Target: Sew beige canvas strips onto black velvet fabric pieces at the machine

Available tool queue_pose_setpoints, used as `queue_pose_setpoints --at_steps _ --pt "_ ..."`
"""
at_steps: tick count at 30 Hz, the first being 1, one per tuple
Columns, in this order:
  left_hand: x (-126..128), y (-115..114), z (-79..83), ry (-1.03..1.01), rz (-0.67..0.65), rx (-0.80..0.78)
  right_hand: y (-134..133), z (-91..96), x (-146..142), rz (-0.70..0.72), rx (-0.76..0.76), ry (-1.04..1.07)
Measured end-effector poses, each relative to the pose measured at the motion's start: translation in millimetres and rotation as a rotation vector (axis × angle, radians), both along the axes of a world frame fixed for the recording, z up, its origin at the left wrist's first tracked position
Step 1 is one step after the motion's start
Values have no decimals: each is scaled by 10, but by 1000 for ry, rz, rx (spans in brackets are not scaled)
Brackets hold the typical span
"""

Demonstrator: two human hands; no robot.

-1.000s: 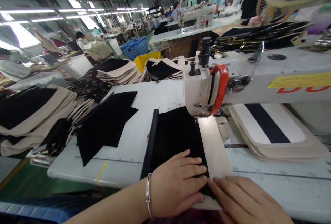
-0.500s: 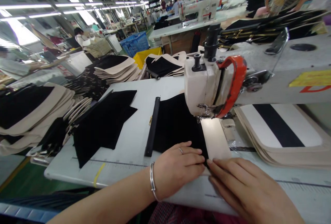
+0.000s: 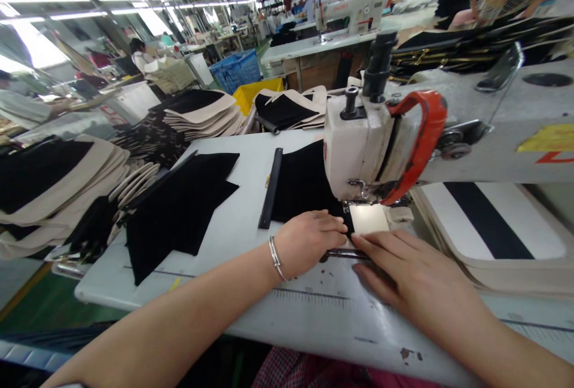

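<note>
A black and beige fabric piece [image 3: 305, 188] lies under the head of a white sewing machine [image 3: 363, 149] with an orange guard. My left hand [image 3: 309, 241], with a ring and a silver bracelet, presses flat on the near edge of the black part. My right hand [image 3: 403, 268] lies flat beside it, fingertips on the near edge of the beige part [image 3: 370, 219], just in front of the needle. A long black strip [image 3: 271, 188] runs along the piece's left side.
Loose black fabric pieces [image 3: 179, 208] lie left on the white table [image 3: 314, 310]. Stacks of beige and black panels stand at left [image 3: 49, 191], behind [image 3: 201, 116] and right [image 3: 493, 226]. Other sewing stations, a blue crate [image 3: 235, 80], a yellow bin and people are farther back.
The fabric piece has travelled away from me under the machine head. Both hands have followed it forward and now sit close to the needle, leaving bare table in front.
</note>
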State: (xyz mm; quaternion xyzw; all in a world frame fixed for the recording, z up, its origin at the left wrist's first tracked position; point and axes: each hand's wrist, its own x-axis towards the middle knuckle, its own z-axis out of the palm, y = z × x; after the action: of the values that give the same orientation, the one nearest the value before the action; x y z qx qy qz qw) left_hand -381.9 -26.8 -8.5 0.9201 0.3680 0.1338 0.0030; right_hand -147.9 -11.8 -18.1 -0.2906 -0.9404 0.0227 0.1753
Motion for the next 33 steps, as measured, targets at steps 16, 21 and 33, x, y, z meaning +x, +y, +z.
queue_pose_setpoints --at_steps 16,21,33 --pt "-46 387 -47 -135 228 -30 285 -45 -143 -72 15 -43" --pt "-36 382 -49 -125 252 -51 280 -58 -143 -82 17 -31" --pt "-38 399 -74 -107 282 -62 276 -89 -167 -90 21 -28"
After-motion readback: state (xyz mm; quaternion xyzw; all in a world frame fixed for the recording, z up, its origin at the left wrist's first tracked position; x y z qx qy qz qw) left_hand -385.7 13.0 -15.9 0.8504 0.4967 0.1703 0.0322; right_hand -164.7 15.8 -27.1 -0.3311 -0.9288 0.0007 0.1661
